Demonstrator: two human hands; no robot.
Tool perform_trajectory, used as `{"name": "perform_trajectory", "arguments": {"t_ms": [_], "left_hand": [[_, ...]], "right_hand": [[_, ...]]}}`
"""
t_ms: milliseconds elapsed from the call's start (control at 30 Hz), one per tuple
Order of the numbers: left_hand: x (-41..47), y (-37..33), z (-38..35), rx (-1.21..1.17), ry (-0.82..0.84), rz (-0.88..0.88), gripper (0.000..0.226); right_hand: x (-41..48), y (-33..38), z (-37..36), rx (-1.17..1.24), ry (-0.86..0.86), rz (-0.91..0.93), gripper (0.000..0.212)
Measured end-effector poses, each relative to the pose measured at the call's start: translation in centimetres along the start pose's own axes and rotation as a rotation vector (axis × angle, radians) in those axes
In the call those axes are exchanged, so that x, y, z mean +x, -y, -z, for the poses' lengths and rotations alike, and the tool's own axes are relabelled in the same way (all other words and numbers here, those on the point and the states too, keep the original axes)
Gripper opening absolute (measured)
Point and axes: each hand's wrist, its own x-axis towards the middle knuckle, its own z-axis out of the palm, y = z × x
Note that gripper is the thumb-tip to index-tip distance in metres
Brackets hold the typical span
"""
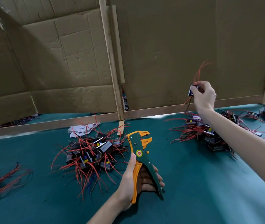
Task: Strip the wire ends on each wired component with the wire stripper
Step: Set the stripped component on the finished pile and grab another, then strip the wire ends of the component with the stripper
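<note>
Creased brown cardboard panels [73,54] back the teal felt-covered table [201,183], framed by a pale upright wooden slat [111,62] and a low wooden rail [47,124].

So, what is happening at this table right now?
A person's left hand grips the orange and green wire stripper, head up, above the green table. The right hand holds one wired component raised over the right pile. No wire is in the stripper yet. The centre pile lies left of the tool.

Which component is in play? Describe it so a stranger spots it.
Start at the cardboard wall behind the green table. Before its right part, the right hand holds one small black component, red wires trailing. Unlike those in the piles, it is off the table.
</note>
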Motion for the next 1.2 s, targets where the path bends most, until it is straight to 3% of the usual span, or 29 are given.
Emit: {"name": "perform_trajectory", "arguments": {"t_ms": [67, 133, 233, 333, 467, 533, 667, 767, 833, 933, 1100, 1200], "left_hand": [[0.0, 0.1, 0.0, -0.003, -0.016, -0.017, 0.085], [0.0, 0.1, 0.0, -0.014, -0.057, -0.048, 0.084], [0.1, 0.2, 0.0, -0.021, -0.163, -0.098, 0.084], [0.1, 0.0, 0.1, -0.046, -0.215, -0.12, 0.084], [0.1, 0.0, 0.2, -0.048, -0.243, -0.135, 0.086], [0.2, 0.0, 0.2, -0.063, -0.249, -0.136, 0.086], [0.3, 0.0, 0.2, -0.062, -0.258, -0.123, 0.085], [0.2, 0.0, 0.2, -0.051, -0.262, -0.121, 0.086], [0.2, 0.0, 0.2, -0.045, -0.263, -0.121, 0.086], [0.1, -0.1, 0.1, -0.054, -0.267, -0.121, 0.085], [0.0, -0.2, 0.0, -0.046, -0.258, -0.116, 0.085], [0.0, -0.1, 0.0, -0.049, -0.254, -0.118, 0.086]], "right_hand": [[-1.0, 0.5, 0.1, 0.066, 0.203, -0.037, 0.016], [-3.1, 0.6, 0.1, 0.168, 0.519, -0.154, 0.008], [-7.3, -0.6, 0.1, 0.164, 0.88, -0.296, 0.02], [-11.0, -2.8, -0.1, 0.049, 0.992, -0.277, 0.022], [-13.5, -4.8, -0.2, -0.106, 0.936, -0.148, 0.011], [-13.4, -4.5, 0.6, -0.054, 0.95, -0.096, 0.018], [-12.5, -2.9, 3.5, -0.086, 1.254, 0.056, 0.048], [-13.6, -2.7, 3.5, -0.395, 1.507, 0.265, 0.043], [-14.5, -3.1, 2.8, -0.483, 1.452, 0.395, 0.025], [-14.6, -3.2, 2.3, -0.379, 1.194, 0.417, 0.007], [-14.1, -3.4, 2.9, 0.095, 0.978, -0.028, 0.019], [-14.1, -3.5, 2.8, 0.245, 0.884, -0.166, 0.02]]}}
